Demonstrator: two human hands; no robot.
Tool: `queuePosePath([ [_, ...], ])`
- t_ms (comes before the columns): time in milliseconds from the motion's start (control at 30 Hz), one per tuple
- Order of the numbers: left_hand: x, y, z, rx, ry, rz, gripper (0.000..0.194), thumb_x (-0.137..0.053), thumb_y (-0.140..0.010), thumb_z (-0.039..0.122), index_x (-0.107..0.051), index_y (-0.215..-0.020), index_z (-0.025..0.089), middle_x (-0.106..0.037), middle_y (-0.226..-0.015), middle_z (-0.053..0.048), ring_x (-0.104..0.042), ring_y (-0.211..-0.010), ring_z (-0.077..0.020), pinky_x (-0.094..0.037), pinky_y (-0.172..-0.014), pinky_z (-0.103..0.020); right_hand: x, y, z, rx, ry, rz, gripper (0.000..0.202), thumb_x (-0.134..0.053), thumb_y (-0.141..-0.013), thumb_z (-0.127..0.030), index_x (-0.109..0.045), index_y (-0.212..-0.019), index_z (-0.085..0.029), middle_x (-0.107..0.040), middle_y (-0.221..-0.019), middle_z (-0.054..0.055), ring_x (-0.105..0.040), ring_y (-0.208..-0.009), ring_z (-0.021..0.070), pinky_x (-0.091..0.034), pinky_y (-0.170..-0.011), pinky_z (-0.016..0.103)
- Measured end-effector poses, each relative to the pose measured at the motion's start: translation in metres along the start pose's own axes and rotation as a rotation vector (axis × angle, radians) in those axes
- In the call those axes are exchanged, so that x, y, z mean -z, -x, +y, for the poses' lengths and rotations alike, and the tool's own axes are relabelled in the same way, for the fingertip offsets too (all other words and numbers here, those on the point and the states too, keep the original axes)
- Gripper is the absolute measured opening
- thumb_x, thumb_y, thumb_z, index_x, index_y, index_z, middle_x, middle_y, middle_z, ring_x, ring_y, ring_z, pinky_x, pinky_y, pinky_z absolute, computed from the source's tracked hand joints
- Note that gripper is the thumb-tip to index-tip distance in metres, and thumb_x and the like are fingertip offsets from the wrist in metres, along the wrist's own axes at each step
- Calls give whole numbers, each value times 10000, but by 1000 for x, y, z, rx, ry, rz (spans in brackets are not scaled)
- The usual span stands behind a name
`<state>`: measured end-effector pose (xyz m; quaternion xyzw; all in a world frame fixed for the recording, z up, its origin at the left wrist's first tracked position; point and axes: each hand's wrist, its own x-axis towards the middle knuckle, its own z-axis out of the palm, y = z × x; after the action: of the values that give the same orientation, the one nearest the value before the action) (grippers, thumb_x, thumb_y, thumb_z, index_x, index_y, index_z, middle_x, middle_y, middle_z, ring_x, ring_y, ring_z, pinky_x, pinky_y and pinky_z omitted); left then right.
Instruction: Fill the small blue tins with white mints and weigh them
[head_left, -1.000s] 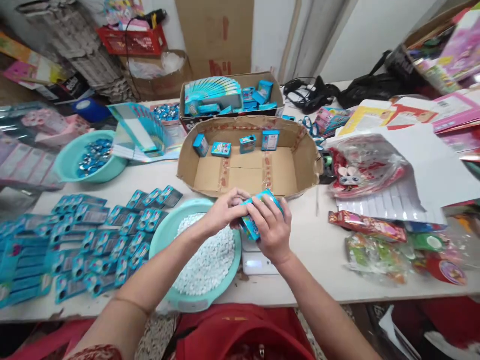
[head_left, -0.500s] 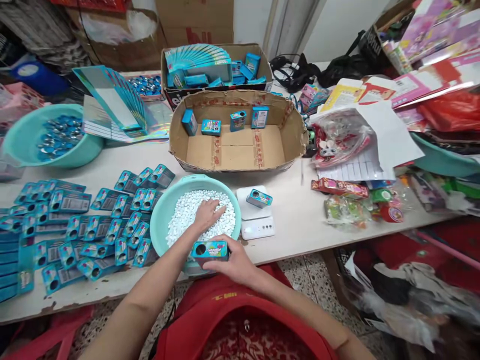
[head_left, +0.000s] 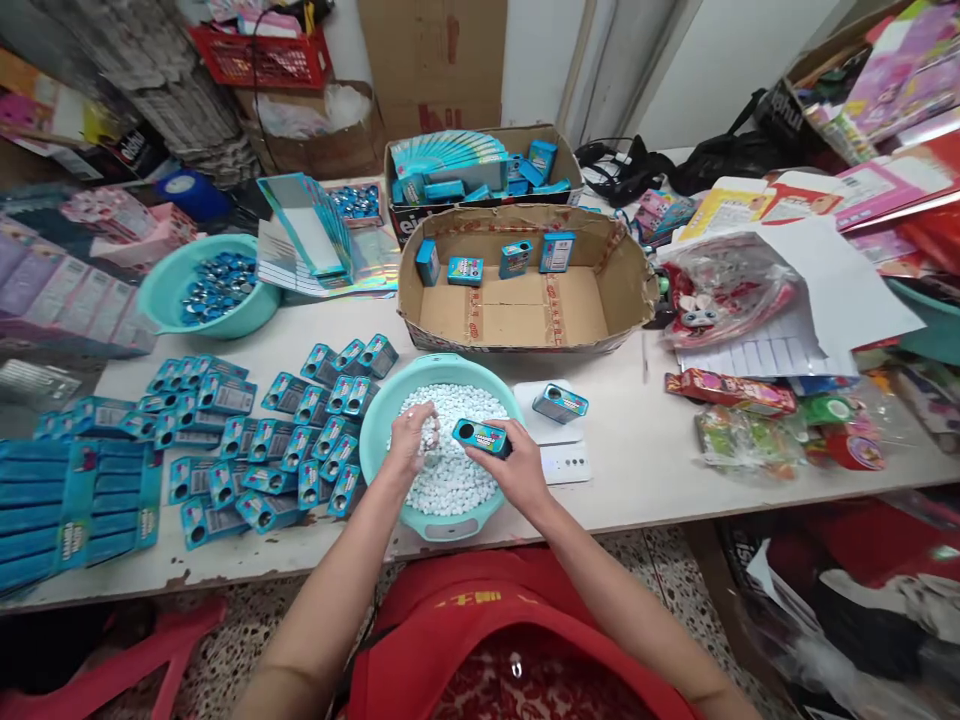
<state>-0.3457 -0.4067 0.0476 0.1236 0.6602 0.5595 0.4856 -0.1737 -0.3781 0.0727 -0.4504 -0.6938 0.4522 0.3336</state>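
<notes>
A turquoise basin (head_left: pixel 379 400) on the table holds a heap of small white candies (head_left: pixel 450 490). Over its left side, my left hand (head_left: pixel 412 437) is closed around a scoop of these candies, some showing between its fingers. My right hand (head_left: pixel 517 465) grips a small blue candy tin (head_left: pixel 480 436) above the right part of the basin, its dark round opening facing up. Just right of the basin, another blue tin (head_left: pixel 560 402) lies on a white scale (head_left: pixel 566 462).
Several blue tins (head_left: pixel 296 440) stand in rows left of the basin. Behind is an open cardboard box (head_left: pixel 517 325) with a few tins. A second basin (head_left: pixel 154 300) of shiny blue-silver pieces sits back left. Bagged items (head_left: pixel 750 440) and papers crowd the right.
My left hand has lifted from the candies, closing on a scoop, and moved left. My right hand has brought the tin from the basin's near rim to above the candies. The camera view has shifted.
</notes>
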Motion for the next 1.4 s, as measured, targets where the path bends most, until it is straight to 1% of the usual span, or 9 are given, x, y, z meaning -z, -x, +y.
queuePosePath([
  [100, -9, 15, 25, -39, 317, -48, 291, -682, -634, 401, -562, -740, 158, -553, -580, 22, -489, -421, -81, -348, -401, -194, -13, -4, 1, 77, 124, -77, 274, -719, -717, -331, -620, -946, -216, -636, -929, 52, -599, -911, 236, -473, -801, 362],
  [200, -18, 22, 36, -102, 407, -1, 270, -685, -634, 369, -584, -762, 154, -618, -657, -5, -591, -518, -122, -450, -478, -225, -26, -5, 0, 100, 222, -126, 233, -692, -732, -289, -622, -945, -225, -638, -926, 51, -589, -911, 246, -459, -797, 371],
  [333, -24, 20, 37, -169, 455, 97, 268, -690, -651, 363, -513, -639, 162, -582, -586, 18, -600, -511, -125, -471, -516, -236, -32, -8, -4, 97, 318, -115, 228, -687, -733, -296, -627, -945, -235, -648, -923, 46, -581, -917, 256, -431, -806, 379],
  [567, -28, 17, 36, -214, 450, 66, 267, -680, -666, 358, -495, -646, 167, -542, -541, 33, -560, -479, -107, -439, -492, -224, -29, -10, -8, 90, 398, -124, 245, -701, -722, -292, -637, -951, -230, -659, -925, 47, -582, -916, 261, -405, -799, 379],
  [700, -32, 17, 37, -207, 404, 76, 330, -698, -653, 398, -463, -615, 170, -521, -541, 38, -544, -475, -98, -416, -472, -215, -27, -12, -10, 83, 383, -119, 264, -712, -714, -296, -641, -959, -230, -658, -941, 53, -583, -933, 269, -409, -809, 391],
  [833, -34, 16, 38, -258, 366, 68, 345, -700, -661, 405, -451, -600, 173, -497, -546, 49, -517, -457, -84, -407, -473, -223, -23, -13, -13, 96, 341, -115, 263, -721, -705, -281, -644, -953, -238, -656, -936, 50, -586, -921, 262, -412, -829, 401],
  [967, -36, 17, 38, -279, 370, 55, 315, -697, -680, 401, -481, -647, 173, -516, -581, 45, -541, -488, -90, -420, -493, -226, -17, -14, -16, 121, 313, -103, 272, -730, -700, -290, -645, -955, -245, -650, -917, 47, -582, -919, 257, -425, -816, 392],
  [1133, -39, 21, 40, -257, 350, 50, 319, -696, -687, 413, -495, -651, 168, -531, -579, 36, -563, -512, -100, -434, -501, -219, -13, -13, -17, 77, 267, -127, 288, -748, -687, -294, -643, -950, -243, -646, -904, 40, -590, -907, 247, -441, -793, 373],
  [1400, -38, 24, 41, -290, 314, 10, 302, -677, -719, 409, -506, -661, 167, -542, -574, 34, -569, -501, -102, -437, -516, -223, -17, -13, -17, 61, 222, -103, 294, -761, -673, -283, -645, -940, -237, -641, -884, 33, -592, -889, 239, -446, -787, 369],
])
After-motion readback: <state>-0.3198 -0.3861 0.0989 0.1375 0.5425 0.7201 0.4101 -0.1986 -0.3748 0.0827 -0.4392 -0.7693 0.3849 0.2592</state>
